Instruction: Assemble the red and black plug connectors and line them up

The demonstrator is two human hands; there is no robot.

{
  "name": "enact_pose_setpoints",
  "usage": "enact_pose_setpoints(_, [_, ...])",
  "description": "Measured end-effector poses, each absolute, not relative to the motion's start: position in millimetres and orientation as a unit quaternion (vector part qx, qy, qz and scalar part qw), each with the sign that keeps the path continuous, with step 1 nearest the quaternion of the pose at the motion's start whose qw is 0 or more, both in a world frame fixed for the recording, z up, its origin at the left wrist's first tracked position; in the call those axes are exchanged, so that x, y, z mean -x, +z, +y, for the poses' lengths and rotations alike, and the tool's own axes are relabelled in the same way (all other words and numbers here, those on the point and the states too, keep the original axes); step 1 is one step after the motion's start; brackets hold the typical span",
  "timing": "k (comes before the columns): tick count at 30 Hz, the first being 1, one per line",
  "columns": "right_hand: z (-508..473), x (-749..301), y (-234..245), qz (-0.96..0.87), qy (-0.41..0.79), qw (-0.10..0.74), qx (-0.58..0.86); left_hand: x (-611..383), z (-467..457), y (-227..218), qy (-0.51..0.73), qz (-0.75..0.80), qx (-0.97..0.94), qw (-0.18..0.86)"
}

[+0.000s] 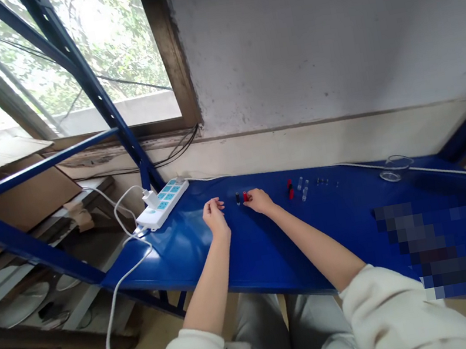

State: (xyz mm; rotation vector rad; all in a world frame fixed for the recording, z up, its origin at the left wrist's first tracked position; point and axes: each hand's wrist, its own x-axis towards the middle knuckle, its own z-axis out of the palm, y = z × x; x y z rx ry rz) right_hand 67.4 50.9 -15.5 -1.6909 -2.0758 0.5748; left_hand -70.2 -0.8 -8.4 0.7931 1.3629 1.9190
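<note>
Both my hands rest on a blue metal table (272,245). My left hand (214,212) has its fingers curled and pinched together; whatever they hold is too small to make out. My right hand (258,199) is closed on a small red piece (245,197). A small black piece (237,198) stands upright between the two hands. Further right lie another red piece (289,189), two small clear tubes (304,189) and several tiny dark parts (322,181).
A white power strip (162,205) with a plugged-in charger and white cable lies at the table's left end. A clear glass dish (393,167) stands at the back right, beside a white cable. Cardboard (17,193) and blue shelf beams (25,245) stand left, under a window.
</note>
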Motion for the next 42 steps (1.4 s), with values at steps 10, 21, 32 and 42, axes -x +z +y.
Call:
enact_pose_setpoints(10, [51.2, -65.8, -14.4, -0.734, 0.213, 0.196, 0.614, 69.8, -0.1, -12.5, 0.729, 0.527, -0.31, 0.307])
enact_pose_setpoints(21, [-10.2, -109.5, 17.4, -0.779, 0.14, 0.348, 0.502, 91.2, -9.1, -8.4, 0.62, 0.566, -0.51, 0.187])
enact_pose_setpoints(32, [-37.4, -223.8, 12.2, -0.642, 0.02, 0.49, 0.589, 105.1, -29.9, 47.4, 0.5, 0.477, -0.722, -0.032])
enact_pose_setpoints(42, [-22.2, -241.4, -31.7, -0.624, 0.109, 0.395, 0.665, -11.8, -34.3, 30.3, 0.28, 0.373, -0.883, -0.047])
